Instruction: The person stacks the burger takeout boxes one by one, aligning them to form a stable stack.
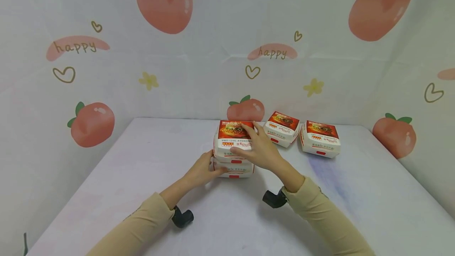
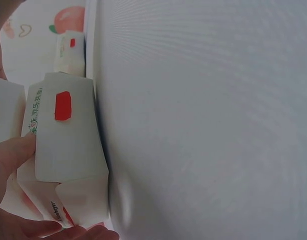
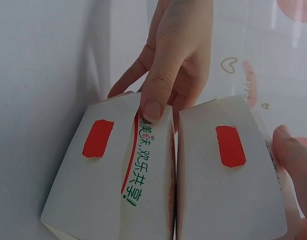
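Both forearms slant inward and forward, beige sleeves, left (image 1: 136,226) and right (image 1: 327,214), ending behind the hands so the wrists, left (image 1: 175,192) and right (image 1: 289,174), are bare. The left hand (image 1: 200,173) lies lower, its thumb (image 2: 18,150) set apart from fingers (image 2: 93,234) that bend round opposite it in a grip. Just beside and above it, the right hand (image 1: 264,150) rests palm down, thumb (image 1: 243,153) pointing toward the left hand's side, fingers (image 1: 250,130) spread and extended ahead of the thumb.
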A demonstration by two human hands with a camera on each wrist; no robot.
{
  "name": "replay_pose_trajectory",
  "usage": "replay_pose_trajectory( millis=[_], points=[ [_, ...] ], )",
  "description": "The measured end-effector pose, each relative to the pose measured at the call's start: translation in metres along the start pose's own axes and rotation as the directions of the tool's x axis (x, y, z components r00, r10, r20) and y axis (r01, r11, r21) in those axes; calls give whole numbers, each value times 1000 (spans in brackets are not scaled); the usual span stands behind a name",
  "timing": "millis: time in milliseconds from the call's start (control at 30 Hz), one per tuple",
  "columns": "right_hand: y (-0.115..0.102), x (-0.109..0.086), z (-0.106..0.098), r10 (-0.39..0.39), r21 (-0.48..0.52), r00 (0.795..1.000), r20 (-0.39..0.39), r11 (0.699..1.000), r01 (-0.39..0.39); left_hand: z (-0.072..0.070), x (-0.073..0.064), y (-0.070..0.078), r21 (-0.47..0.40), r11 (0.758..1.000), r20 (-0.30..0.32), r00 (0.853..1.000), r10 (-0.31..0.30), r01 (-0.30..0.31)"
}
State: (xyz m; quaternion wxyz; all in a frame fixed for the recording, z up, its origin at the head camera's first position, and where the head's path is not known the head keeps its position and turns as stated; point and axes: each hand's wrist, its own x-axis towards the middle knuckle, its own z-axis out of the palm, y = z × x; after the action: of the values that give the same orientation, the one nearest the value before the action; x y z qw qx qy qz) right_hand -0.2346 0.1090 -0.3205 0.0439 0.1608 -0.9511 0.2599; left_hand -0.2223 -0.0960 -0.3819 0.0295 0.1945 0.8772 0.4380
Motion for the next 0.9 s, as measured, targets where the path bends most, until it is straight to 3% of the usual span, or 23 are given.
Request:
replay_pose_trajectory(
  millis=[433, 700, 900],
  points=[
    [-1, 0, -1, 9, 13, 1000, 14, 1000, -9, -3, 2, 1, -12, 1000, 6, 1000, 26, -26],
    [-2, -1, -6, 3, 15, 1000, 5, 1000, -3, -13, -3, 10, 84, 989, -35, 992, -120, 123],
    [4, -4, -15, 10, 61, 1000, -24, 998, -9, -20, -6, 18, 94, 984, -50, 987, -150, 154]
  ],
)
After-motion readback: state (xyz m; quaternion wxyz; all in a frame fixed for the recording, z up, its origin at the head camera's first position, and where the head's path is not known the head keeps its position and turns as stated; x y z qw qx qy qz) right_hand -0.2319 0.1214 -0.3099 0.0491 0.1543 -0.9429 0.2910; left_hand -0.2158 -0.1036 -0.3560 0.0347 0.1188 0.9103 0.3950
